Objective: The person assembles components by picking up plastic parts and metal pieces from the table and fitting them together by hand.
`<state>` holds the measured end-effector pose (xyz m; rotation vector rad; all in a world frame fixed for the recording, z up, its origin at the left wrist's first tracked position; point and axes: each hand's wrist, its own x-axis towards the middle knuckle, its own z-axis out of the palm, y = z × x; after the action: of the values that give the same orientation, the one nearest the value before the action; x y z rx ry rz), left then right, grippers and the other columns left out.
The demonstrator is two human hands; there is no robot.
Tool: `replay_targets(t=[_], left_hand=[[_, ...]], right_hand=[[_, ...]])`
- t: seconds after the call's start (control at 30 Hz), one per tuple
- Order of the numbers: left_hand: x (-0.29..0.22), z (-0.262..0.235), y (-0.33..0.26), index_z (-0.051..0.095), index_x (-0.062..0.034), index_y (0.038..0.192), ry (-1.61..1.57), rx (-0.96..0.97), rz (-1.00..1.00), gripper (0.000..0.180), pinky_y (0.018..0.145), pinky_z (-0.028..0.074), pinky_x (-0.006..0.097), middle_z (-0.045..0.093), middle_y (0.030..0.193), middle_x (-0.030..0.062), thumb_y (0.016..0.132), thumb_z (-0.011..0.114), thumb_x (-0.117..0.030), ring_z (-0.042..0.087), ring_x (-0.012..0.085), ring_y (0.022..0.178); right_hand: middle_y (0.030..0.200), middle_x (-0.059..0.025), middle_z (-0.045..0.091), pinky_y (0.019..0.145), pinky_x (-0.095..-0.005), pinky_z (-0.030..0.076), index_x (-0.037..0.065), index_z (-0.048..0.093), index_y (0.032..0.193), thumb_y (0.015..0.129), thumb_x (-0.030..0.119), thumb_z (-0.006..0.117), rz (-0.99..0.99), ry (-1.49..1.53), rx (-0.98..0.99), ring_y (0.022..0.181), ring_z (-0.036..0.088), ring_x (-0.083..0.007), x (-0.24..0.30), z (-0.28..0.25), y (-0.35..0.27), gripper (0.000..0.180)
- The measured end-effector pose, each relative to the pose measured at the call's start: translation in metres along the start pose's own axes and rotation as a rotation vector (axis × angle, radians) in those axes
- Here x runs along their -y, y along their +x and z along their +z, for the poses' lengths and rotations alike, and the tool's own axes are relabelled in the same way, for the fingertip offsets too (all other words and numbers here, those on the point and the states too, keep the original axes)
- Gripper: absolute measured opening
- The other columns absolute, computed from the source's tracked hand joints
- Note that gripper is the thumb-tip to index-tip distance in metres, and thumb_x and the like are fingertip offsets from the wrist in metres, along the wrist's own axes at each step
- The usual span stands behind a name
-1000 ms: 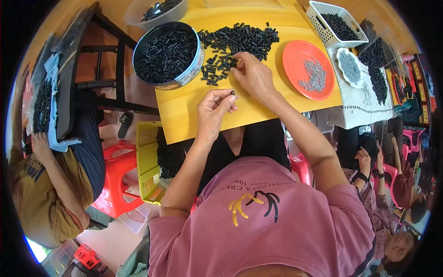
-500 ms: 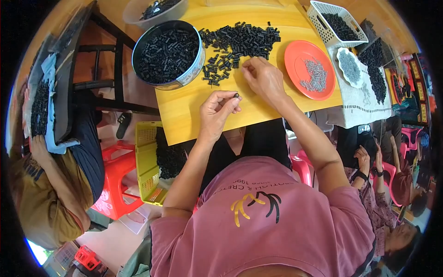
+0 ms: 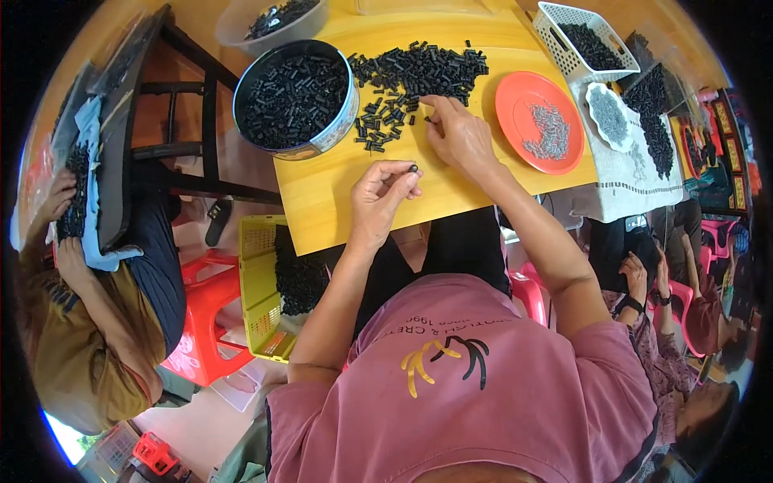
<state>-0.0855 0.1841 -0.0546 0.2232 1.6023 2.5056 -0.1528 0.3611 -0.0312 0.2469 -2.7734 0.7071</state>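
Over the yellow table (image 3: 322,193), pinched between the thumb and index finger of the left hand (image 3: 377,193), is a small black piece (image 3: 414,168) with a glossy, rounded end. From it, at twelve o'clock, lies a loose pile (image 3: 431,72) of short black tubes. At two o'clock, the right hand (image 3: 463,138) reaches to the pile's edge, thumb and index slightly parted; whether they grip anything I cannot tell. Ten o'clock: a round tin (image 3: 322,145), well filled with black tubes. Between two and three: a red plate (image 3: 515,105) of slim silvery bits, then a scalloped white dish (image 3: 630,145) of grey ones.
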Motion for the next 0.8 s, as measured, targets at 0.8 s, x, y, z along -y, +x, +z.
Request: replay_targets(t=[0.8], left_hand=[[-0.016,0.029,0.008,0.063,-0.0008,0.104,0.094,-0.056,0.0,0.015,0.066,0.047,0.021,0.066,0.089,0.0033,0.09,0.066,-0.005,0.061,0.0083,0.074]], right_hand=[[0.079,0.0001,0.062,0.056,-0.0199,0.041,0.002,0.066,0.106,0.09,0.013,0.068,0.345,1.271,0.213,0.063,0.052,-0.0049,0.008,-0.047,-0.035,0.019]])
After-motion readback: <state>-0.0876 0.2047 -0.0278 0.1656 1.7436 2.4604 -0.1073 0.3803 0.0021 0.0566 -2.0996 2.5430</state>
